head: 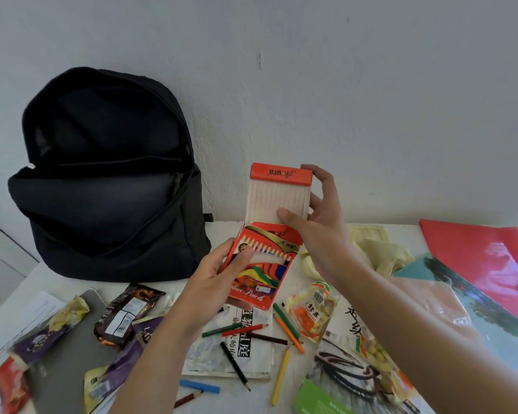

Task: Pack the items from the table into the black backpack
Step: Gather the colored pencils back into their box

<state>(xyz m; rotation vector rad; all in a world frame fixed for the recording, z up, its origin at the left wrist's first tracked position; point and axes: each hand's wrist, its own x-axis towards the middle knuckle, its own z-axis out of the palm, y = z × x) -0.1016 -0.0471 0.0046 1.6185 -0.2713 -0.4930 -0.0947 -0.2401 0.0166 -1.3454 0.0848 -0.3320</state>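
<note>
- White table meets the wall; black backpack stands at its far edge, mouth gaping.
- Right of the backpack, left hand grips the pencil box; right hand pinches its half-out tray.

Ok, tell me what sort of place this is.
Probably a study desk in a home or dorm, though I can't be sure: a white table against a plain wall, strewn with loose colour pencils, snack packets and a red folder, beside an open black backpack.
</note>
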